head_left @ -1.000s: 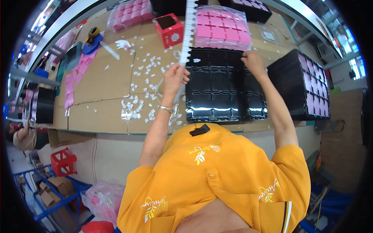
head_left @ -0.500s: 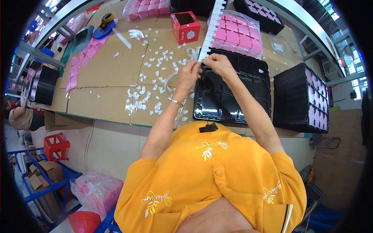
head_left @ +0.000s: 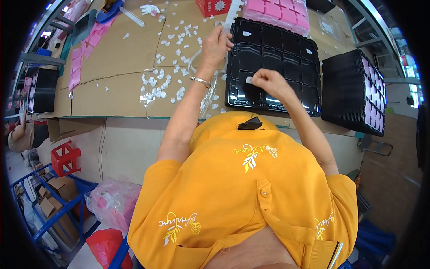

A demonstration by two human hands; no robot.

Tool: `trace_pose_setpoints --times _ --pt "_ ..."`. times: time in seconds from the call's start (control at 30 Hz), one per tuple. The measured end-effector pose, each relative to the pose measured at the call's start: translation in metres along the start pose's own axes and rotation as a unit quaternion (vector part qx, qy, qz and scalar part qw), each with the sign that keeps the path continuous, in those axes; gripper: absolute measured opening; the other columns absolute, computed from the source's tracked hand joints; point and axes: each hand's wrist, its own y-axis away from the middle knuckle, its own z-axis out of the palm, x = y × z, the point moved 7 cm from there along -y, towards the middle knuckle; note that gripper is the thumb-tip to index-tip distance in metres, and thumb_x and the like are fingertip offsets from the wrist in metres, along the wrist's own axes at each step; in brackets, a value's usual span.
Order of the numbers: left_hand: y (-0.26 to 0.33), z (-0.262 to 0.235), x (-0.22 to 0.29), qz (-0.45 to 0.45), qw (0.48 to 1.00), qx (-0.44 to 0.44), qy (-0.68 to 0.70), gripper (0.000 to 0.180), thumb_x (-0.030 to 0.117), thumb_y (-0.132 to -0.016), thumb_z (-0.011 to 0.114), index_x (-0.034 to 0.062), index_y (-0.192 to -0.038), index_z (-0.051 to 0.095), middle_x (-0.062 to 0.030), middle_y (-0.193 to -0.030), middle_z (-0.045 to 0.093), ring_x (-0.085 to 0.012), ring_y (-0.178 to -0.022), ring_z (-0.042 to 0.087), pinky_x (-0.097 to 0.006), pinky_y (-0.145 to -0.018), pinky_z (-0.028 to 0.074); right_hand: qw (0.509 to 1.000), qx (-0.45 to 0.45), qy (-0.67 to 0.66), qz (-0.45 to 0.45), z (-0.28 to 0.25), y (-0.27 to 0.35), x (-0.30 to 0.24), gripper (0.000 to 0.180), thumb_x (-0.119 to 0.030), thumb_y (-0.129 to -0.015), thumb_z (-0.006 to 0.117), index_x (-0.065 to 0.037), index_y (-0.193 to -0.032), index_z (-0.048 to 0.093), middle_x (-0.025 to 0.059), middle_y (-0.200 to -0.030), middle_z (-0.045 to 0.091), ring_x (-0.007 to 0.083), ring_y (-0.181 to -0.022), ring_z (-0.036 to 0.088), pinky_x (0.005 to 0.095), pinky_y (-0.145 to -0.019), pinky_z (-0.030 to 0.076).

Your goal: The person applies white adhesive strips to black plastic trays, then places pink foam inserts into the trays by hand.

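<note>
A black plastic tray (head_left: 280,60) with several compartments lies in front of me. My right hand (head_left: 273,84) is over its near left part, thumb and fingers pinching a small white label (head_left: 249,80). Two more small white labels show on the tray, one near its far left corner (head_left: 247,33) and one at its right side (head_left: 309,51). Beyond the tray's left edge, my left hand (head_left: 216,48) is closed at the near end of a long white label strip (head_left: 230,19). A pale narrow band (head_left: 194,60) loops out beside that hand. The grip's inside is partly hidden.
Many white scraps (head_left: 156,85) lie on the cardboard-covered table (head_left: 116,96) to the left. Stacked black trays (head_left: 349,89) stand at the right. Wrapped pink pieces (head_left: 277,13) and a red box (head_left: 212,6) are at the back. Pink pieces (head_left: 83,56) line the far left.
My right hand has left the strip and come nearer over the tray with a white label. My left hand stays at the strip. The whole view has shifted, so the table appears higher.
</note>
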Motion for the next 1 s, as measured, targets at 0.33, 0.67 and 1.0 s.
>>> trace_pose_setpoints --times 0.33,0.67,1.0 --pt "0.005 0.010 0.002 -0.012 0.998 -0.033 0.045 0.019 0.017 -0.096 0.054 -0.0004 -0.099 0.062 -0.0059 -0.079 0.068 -0.0095 -0.060 0.064 -0.023 -0.053 0.053 0.932 0.041 0.360 -0.013 0.029 0.005 -0.018 0.031 -0.032 -0.085 0.064 -0.002 -0.088 0.071 0.0185 -0.094 0.069 0.0341 -0.092 0.067 0.0442 -0.079 0.053" --pt "0.005 0.002 -0.001 -0.107 0.973 -0.118 0.167 0.021 0.016 -0.098 0.055 -0.0020 -0.107 0.061 -0.0070 -0.085 0.067 -0.0113 -0.067 0.064 -0.026 -0.061 0.055 0.949 0.018 0.189 -0.252 0.037 0.026 -0.071 0.015 -0.018 -0.082 0.065 -0.010 -0.095 0.068 0.0118 -0.086 0.065 0.0328 -0.083 0.066 0.0429 -0.069 0.053" --pt "0.012 -0.007 0.020 -0.102 0.963 -0.135 0.210 0.022 0.013 -0.098 0.052 -0.0022 -0.112 0.059 -0.0074 -0.087 0.068 -0.0127 -0.067 0.065 -0.027 -0.062 0.055 0.832 0.241 0.279 -0.415 -0.004 0.013 -0.148 0.033 -0.009 -0.080 0.064 -0.011 -0.113 0.060 0.0060 -0.072 0.062 0.0252 -0.064 0.065 0.0371 -0.055 0.050"
